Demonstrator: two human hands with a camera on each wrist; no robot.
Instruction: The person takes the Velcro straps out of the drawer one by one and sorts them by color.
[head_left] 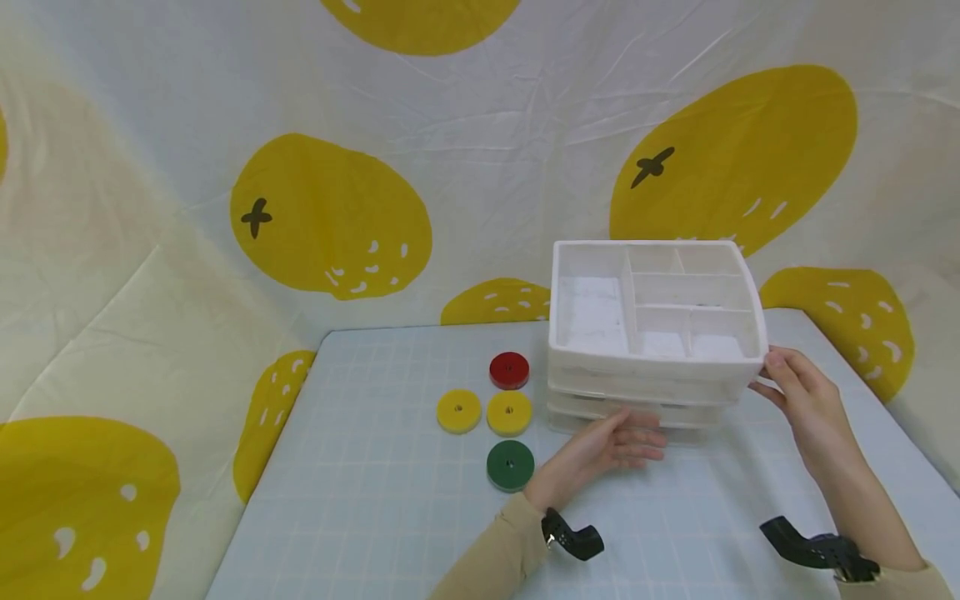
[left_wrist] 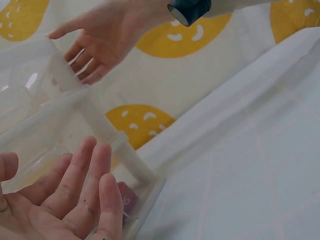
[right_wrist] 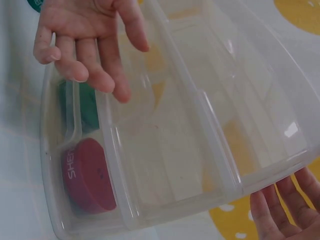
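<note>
A white plastic drawer organizer (head_left: 660, 362) stands at the table's back right, with a compartmented tray on top and see-through drawers below. My left hand (head_left: 603, 446) is in front of the lower drawers, palm up with relaxed fingers and nothing in it. At the organizer's right side, my right hand (head_left: 806, 400) touches the upper corner with fairly straight fingers. Inside the bottom level, the right wrist view shows a red disc (right_wrist: 89, 175) and a green disc (right_wrist: 89, 107). A green disc (head_left: 511, 466) lies on the table beside my left wrist.
A red disc (head_left: 509, 370) and two yellow discs, the left one (head_left: 459, 411) and the right one (head_left: 509, 413), lie left of the organizer. A cloth with yellow fruit shapes (head_left: 330, 217) hangs behind the table (head_left: 360, 517).
</note>
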